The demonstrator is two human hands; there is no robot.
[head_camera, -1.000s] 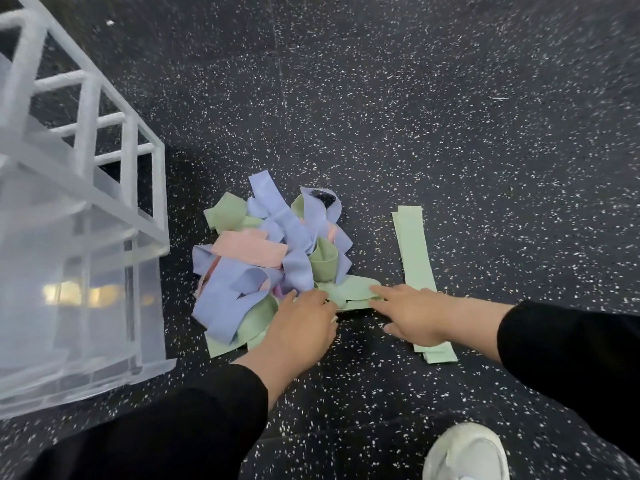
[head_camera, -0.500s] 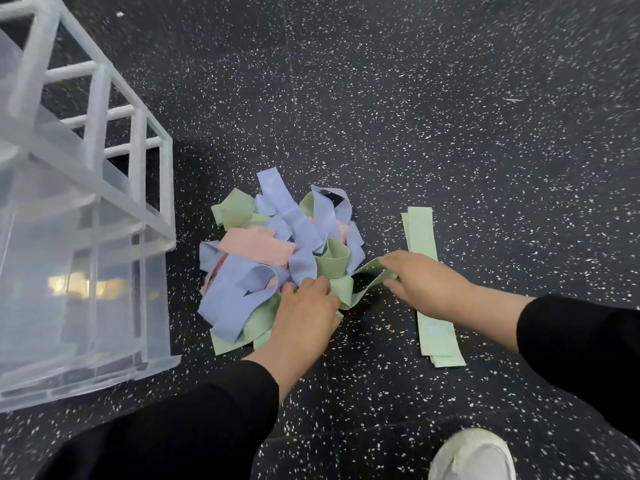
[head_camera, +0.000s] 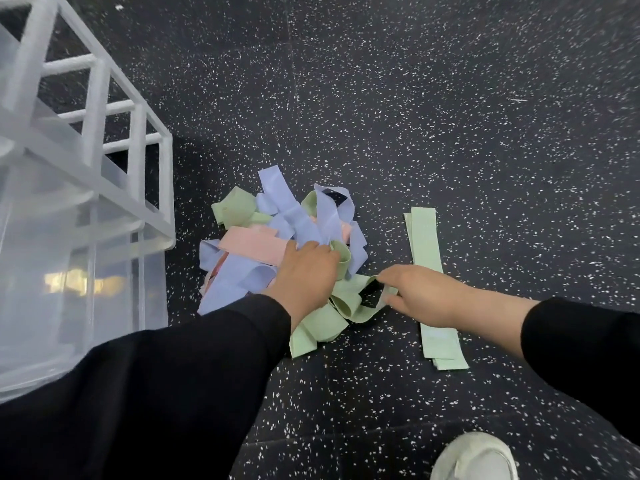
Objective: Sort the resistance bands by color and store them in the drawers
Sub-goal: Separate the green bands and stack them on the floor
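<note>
Left hand (head_camera: 306,271) presses flat on the band pile (head_camera: 277,244); beside it, right hand (head_camera: 420,294) seemingly pinches a green band (head_camera: 360,296).

One view only: head-worn wide-angle cam, looking steeply down and fwd at the black white-speckled rubber floor (head_camera: 450,116). Close range, arm's reach. Tangled heap of blue, pink and green fabric bands (head_camera: 277,244) sits near centre frame; translucent white plastic drawer unit (head_camera: 79,209) left of heap, cropped by frame edge.
</note>
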